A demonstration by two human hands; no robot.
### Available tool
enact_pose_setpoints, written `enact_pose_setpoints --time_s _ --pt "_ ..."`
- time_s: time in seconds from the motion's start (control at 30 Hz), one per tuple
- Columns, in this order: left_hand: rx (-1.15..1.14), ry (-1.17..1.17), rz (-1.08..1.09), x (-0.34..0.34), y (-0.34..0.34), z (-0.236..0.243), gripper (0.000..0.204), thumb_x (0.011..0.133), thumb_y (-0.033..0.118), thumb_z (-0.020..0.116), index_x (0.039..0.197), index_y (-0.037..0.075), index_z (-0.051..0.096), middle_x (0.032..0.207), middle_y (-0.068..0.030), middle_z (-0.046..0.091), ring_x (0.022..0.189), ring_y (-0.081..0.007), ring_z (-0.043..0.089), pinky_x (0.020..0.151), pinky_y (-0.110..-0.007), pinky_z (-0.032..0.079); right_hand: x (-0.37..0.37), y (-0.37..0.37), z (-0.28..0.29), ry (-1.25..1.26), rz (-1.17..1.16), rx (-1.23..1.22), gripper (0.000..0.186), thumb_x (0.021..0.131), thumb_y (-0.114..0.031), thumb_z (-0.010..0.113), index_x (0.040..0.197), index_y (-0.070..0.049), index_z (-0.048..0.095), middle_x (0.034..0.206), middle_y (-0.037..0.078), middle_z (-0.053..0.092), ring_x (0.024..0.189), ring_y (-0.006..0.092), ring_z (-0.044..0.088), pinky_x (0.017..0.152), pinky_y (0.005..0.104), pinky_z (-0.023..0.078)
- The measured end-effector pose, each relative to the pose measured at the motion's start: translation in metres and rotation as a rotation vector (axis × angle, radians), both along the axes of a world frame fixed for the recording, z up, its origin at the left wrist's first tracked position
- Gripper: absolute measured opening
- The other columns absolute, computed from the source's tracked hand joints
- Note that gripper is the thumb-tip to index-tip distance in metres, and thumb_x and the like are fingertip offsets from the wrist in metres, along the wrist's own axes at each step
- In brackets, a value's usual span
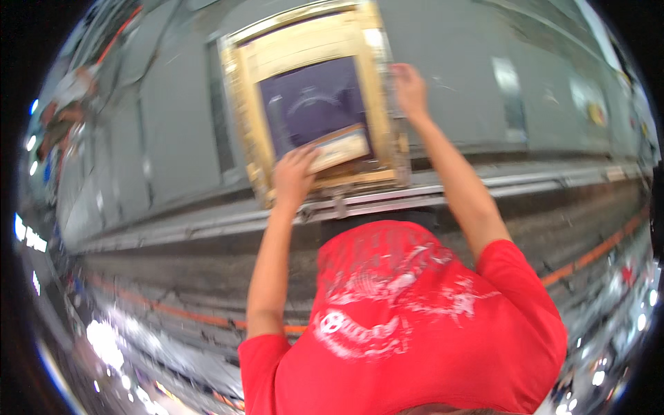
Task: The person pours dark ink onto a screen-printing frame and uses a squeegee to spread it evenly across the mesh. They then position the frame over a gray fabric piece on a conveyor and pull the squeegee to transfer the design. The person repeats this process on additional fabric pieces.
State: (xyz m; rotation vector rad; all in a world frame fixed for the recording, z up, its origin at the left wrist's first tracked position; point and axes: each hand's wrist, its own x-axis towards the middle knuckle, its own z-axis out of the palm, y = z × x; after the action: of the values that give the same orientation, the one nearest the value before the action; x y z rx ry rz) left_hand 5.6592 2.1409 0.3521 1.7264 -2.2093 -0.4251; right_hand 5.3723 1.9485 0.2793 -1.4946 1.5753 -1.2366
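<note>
A pale yellow rectangular frame (245, 117) with metal edges surrounds a dark purple panel (315, 104) marked with faint lines. My left hand (294, 173) has its fingers closed on the left end of a cream bar (342, 149) with a brown edge, lying slantwise across the frame's lower part. My right hand (411, 93) is at the frame's right edge, fingers curled against it; the fingertips are blurred.
A long grey work surface (173, 138) extends either side, with a metal rail (456, 187) along its near edge. An orange strip (588, 256) runs lower down. At the far left, a co-worker (72, 104) is partly visible. My red shirt fills the bottom.
</note>
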Motion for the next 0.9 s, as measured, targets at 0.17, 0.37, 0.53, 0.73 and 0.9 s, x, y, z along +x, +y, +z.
enact_pose_setpoints --time_s 0.17,0.37,0.53,0.73,0.9 --pt "-0.059 -0.025 0.009 0.013 0.001 -0.009 0.060 0.066 -0.007 0.068 0.123 0.013 0.069 0.127 -0.0054 0.067 0.115 -0.0306 0.061 0.098 -0.041 0.049 0.017 0.007 0.016 0.009 -0.053 0.163 0.023 0.099 -0.025 0.058 0.106 -0.006 0.069 0.085 0.016 0.070 0.074 0.0273 0.067 0.072 0.0383 0.051" --pt "-0.075 0.013 -0.020 0.052 0.015 -0.005 0.061 0.067 -0.005 0.067 0.124 0.016 0.069 0.129 -0.0008 0.067 0.116 -0.0255 0.060 0.091 -0.038 0.048 0.042 0.004 0.025 0.057 -0.118 0.142 0.022 0.098 -0.025 0.059 0.105 -0.007 0.070 0.069 0.013 0.064 0.059 0.0221 0.058 0.062 0.0386 0.047" --pt "-0.055 -0.011 -0.067 0.055 0.046 -0.007 0.058 0.068 -0.003 0.067 0.122 0.017 0.069 0.128 0.0006 0.067 0.115 -0.0246 0.060 0.088 -0.038 0.048 0.036 0.001 0.019 0.105 -0.103 0.201 0.021 0.099 -0.024 0.059 0.106 -0.010 0.072 0.068 0.014 0.063 0.057 0.0257 0.057 0.062 0.0384 0.046" --pt "-0.153 -0.066 -0.057 0.059 -0.028 -0.018 0.054 0.074 -0.004 0.065 0.122 0.018 0.070 0.129 -0.0011 0.066 0.117 -0.0266 0.060 0.095 -0.039 0.049 0.026 0.004 0.036 0.313 -0.023 0.309 0.025 0.098 -0.032 0.059 0.108 -0.013 0.073 0.084 0.013 0.069 0.074 0.0297 0.065 0.071 0.0442 0.051" --pt "-0.036 0.090 0.014 0.087 -0.141 -0.007 0.034 0.084 0.009 0.070 0.117 0.017 0.071 0.108 -0.0118 0.072 0.099 -0.0328 0.067 0.085 -0.041 0.053 0.022 -0.011 0.059 0.857 0.156 -0.036 0.035 0.096 -0.041 0.063 0.114 -0.013 0.072 0.112 0.013 0.067 0.099 0.0316 0.063 0.086 0.0452 0.052"
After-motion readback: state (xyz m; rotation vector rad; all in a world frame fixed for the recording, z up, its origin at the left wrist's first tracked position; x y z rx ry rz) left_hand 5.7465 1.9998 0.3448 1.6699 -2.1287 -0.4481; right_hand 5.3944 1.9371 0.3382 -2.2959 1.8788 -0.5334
